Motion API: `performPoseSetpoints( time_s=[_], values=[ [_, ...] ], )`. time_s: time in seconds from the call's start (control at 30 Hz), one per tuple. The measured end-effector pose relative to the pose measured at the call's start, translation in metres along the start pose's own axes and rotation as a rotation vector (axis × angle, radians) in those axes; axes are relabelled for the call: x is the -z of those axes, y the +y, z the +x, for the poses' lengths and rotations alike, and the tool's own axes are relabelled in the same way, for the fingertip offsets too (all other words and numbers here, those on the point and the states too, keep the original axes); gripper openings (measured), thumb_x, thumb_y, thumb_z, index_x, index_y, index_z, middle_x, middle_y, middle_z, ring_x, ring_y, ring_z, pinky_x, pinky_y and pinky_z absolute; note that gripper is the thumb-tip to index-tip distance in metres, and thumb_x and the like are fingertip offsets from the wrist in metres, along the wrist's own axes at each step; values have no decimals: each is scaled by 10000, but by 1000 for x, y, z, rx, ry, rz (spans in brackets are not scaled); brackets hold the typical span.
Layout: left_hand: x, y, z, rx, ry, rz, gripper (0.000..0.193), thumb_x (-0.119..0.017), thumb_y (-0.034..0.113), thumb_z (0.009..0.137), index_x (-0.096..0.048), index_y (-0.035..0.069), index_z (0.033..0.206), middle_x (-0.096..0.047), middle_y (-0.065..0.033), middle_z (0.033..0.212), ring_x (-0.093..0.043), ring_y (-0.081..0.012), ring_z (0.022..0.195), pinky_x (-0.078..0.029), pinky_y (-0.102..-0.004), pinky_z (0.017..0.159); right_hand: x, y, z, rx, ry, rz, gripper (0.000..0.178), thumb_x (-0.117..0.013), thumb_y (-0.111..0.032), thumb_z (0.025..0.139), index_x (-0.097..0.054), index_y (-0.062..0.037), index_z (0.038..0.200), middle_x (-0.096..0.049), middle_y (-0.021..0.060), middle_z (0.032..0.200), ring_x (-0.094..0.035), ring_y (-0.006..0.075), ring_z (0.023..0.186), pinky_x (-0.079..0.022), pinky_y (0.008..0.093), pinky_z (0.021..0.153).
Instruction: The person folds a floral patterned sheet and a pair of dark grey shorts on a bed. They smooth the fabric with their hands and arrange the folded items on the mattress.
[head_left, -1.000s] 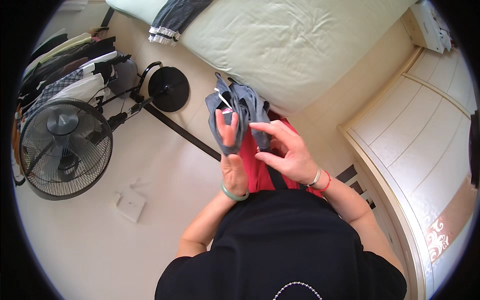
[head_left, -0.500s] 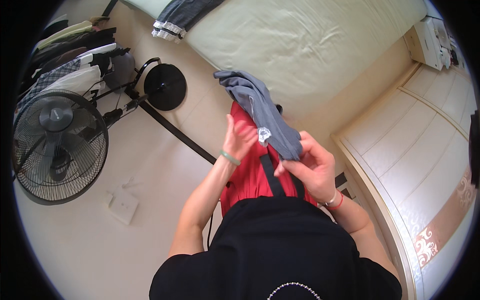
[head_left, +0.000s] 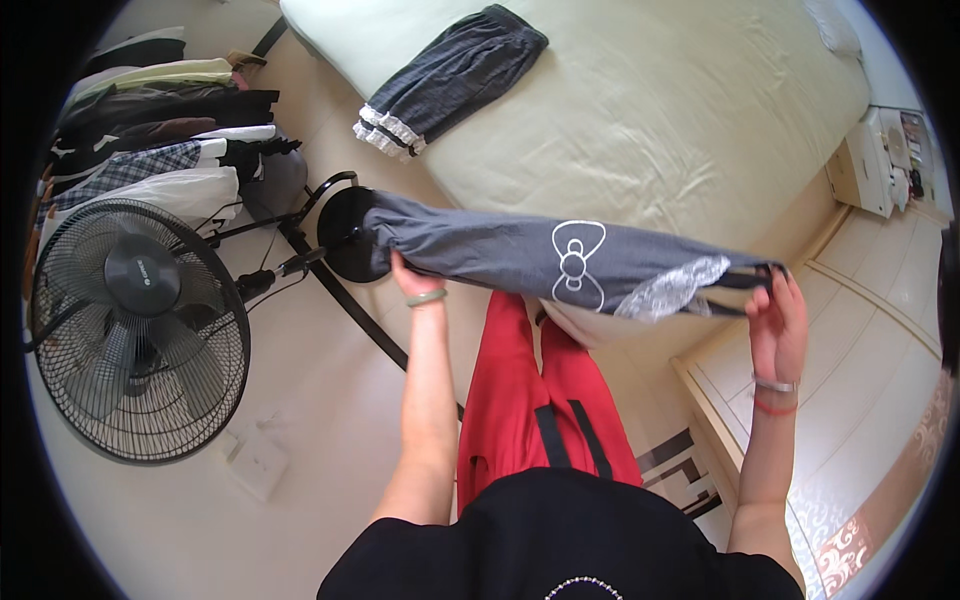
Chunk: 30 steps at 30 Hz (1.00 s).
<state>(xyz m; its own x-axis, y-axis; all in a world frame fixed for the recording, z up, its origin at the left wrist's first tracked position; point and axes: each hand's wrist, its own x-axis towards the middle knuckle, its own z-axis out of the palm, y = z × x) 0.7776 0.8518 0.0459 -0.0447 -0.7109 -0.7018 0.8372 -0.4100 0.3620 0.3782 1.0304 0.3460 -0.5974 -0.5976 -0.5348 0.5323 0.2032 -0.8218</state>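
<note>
A dark grey strappy top [head_left: 500, 245] is stretched sideways between my hands, in front of my red-trousered legs. It has a white bow outline printed on it, white lace trim and thin black straps near its right end. My left hand [head_left: 416, 278] grips the top's lower left end, with the fingers partly hidden behind the cloth. At the far right my right hand [head_left: 778, 325] is closed on the black straps. Dark grey trousers [head_left: 465, 75] with white lace cuffs lie on the bed beyond the top.
A bed [head_left: 680, 130] with a pale green sheet fills the far side. At left stand a black pedestal fan [head_left: 140, 330] and a rack of hanging clothes [head_left: 160, 150]. A cream cabinet [head_left: 860, 310] lines the right. A white flat thing [head_left: 258, 465] is on the floor.
The grey top, bunched in my right hand before, is now spread out lengthwise. My left hand, open and apart earlier, has taken its left end; my right hand has moved right.
</note>
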Motion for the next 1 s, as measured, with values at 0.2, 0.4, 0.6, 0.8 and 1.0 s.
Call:
performPoseSetpoints(
  time_s=[0.2,0.4,0.6,0.8,1.0],
  values=[
    [-4,64,71,22,193,-172,602,-690,437,829,-562,134,1334,-490,-109,1442,-424,-359,1328,-256,-582,1138,-42,62,184,15,-176,-103,186,-598,-129,960,-615,12,1080,-623,39,885,-578,120,756,-482,275,694],
    [30,67,105,-75,208,-215,451,-702,277,871,-601,84,1265,-581,-100,1349,-489,-327,1278,-325,-523,1117,-98,92,332,84,-181,-134,117,-642,-151,946,-638,-58,1016,-628,-12,826,-576,83,673,-472,238,622],
    [66,49,119,-181,310,136,328,-679,313,916,-598,133,1177,-657,-48,1154,-606,-259,1081,-502,-468,951,-107,100,403,112,-112,-219,152,-718,-177,892,-658,-87,999,-639,-37,801,-589,66,653,-470,217,593],
    [45,12,115,-133,574,786,484,-692,386,903,-504,125,1265,-593,-83,1259,-578,-219,1131,-473,-390,920,-94,129,427,-7,-72,-356,162,-734,-201,882,-662,-109,995,-623,-53,779,-597,57,664,-471,222,606],
    [28,-34,166,-190,388,1204,525,-732,377,871,-571,9,1209,-646,-77,1128,-603,-183,1008,-477,-328,864,-87,125,405,-19,-85,-244,176,-724,-189,890,-641,-85,1005,-624,-41,799,-607,76,665,-487,239,610]
  ],
)
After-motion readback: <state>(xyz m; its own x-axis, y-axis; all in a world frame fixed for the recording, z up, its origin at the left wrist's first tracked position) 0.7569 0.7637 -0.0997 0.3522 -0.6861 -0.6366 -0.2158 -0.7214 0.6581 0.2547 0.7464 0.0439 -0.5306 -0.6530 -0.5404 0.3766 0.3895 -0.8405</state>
